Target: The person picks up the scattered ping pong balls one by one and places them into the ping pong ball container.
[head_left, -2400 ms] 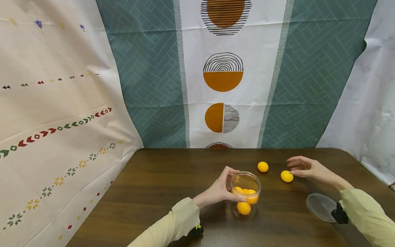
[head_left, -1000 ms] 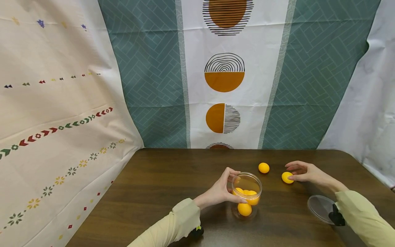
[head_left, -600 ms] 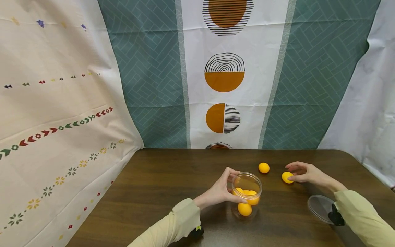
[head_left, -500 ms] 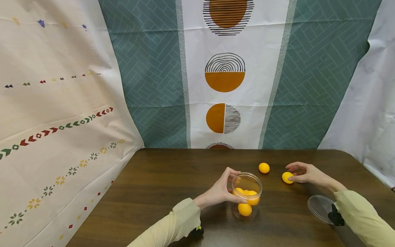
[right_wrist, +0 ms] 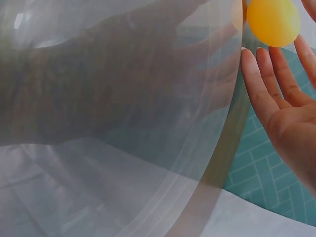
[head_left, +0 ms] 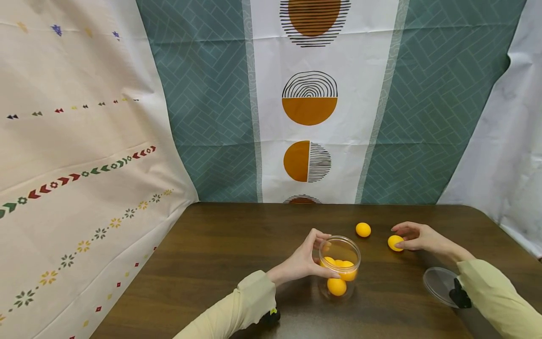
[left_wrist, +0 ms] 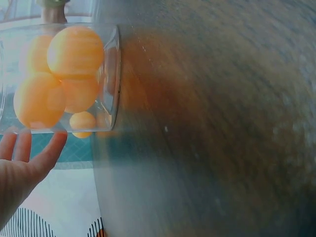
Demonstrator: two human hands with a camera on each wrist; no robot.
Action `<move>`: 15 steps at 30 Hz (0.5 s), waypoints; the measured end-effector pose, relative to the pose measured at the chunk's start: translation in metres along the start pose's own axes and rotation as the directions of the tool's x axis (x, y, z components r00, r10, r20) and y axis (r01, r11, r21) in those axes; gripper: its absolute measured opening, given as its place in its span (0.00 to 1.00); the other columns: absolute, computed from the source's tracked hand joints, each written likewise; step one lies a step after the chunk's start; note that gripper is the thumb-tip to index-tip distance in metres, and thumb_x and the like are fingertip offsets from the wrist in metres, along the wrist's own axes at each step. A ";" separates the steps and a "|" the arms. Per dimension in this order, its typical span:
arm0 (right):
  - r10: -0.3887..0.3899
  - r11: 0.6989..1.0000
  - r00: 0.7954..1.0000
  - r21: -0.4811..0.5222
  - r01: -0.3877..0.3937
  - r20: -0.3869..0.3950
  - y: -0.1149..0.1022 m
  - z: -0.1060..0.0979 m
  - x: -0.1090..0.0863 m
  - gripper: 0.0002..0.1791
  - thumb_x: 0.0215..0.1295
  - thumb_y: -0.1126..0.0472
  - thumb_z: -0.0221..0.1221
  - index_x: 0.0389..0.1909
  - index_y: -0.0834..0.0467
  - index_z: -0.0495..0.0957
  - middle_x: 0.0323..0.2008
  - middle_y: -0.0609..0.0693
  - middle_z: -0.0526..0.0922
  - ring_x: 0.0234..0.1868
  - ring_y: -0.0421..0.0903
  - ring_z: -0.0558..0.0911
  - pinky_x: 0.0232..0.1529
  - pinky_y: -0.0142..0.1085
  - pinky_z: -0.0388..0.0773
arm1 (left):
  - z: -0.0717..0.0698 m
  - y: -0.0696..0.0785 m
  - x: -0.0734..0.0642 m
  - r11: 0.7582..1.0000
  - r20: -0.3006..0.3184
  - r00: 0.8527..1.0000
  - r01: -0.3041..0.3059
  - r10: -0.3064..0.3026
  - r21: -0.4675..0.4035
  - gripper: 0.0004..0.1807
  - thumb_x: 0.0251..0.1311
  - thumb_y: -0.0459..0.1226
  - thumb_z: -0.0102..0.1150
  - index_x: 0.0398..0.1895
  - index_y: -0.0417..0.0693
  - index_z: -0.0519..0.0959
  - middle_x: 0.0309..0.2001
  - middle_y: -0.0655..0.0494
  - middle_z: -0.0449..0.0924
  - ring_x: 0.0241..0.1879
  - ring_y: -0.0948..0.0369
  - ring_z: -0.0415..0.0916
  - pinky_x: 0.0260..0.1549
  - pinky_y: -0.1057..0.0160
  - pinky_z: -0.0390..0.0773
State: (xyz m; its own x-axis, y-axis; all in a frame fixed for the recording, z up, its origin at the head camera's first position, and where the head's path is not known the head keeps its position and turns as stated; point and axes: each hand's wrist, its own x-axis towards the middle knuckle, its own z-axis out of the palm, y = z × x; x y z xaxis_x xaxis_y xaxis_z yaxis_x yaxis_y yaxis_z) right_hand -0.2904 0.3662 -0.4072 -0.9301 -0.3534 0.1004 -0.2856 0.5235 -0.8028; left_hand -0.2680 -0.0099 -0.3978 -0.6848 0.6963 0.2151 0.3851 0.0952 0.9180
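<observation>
A clear round jar (head_left: 358,252) stands on the table with several orange-yellow ping-pong balls (head_left: 337,286) in it and its mouth uncovered. My left hand (head_left: 301,260) holds the jar from the left, thumb on the near side and fingers round the far side. In the left wrist view its fingertips (left_wrist: 60,138) touch the clear wall. To the right, my right hand (head_left: 419,238) has thumb and fingers around a ping-pong ball (head_left: 394,243) at the tabletop. The same ball (right_wrist: 274,22) shows between the fingers in the right wrist view.
Another ping-pong ball (head_left: 363,230) lies behind and right of the jar. A clear round lid (head_left: 438,285) lies under the right wrist, partly hidden by the sleeve and a black wrist device (head_left: 459,295). Patterned cloths hang behind and beside the brown table (head_left: 237,235).
My right hand has come down slightly and closed its thumb and fingers about the ball, then stayed there. My left hand and the jar have kept their place.
</observation>
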 end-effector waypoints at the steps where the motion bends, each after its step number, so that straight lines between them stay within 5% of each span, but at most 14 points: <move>1: -0.002 1.000 1.000 -0.007 0.002 0.002 0.000 0.000 0.000 0.27 0.54 0.63 0.63 0.51 0.71 0.66 0.47 0.67 0.72 0.43 0.50 0.74 0.35 0.37 0.75 | 0.000 0.000 0.000 1.000 0.000 1.000 0.000 0.000 0.001 0.34 0.45 0.40 0.69 0.52 0.62 0.58 0.52 0.51 0.62 0.52 0.52 0.61 0.39 0.64 0.72; 15: 0.028 0.999 0.999 0.037 -0.029 0.026 -0.002 0.002 0.002 0.26 0.54 0.64 0.63 0.51 0.71 0.66 0.46 0.65 0.72 0.41 0.55 0.73 0.35 0.37 0.75 | 0.000 -0.002 0.000 1.000 -0.005 1.000 -0.015 0.015 0.008 0.35 0.45 0.39 0.70 0.52 0.62 0.58 0.50 0.58 0.62 0.49 0.58 0.62 0.39 0.63 0.73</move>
State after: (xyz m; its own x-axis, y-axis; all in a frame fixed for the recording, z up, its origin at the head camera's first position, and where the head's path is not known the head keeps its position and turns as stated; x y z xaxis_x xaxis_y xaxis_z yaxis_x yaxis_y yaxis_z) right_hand -0.2915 0.3629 -0.4065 -0.9316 -0.3581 0.0625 -0.2493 0.5042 -0.8268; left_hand -0.2688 -0.0100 -0.3995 -0.6821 0.6941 0.2303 0.3999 0.0904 0.9121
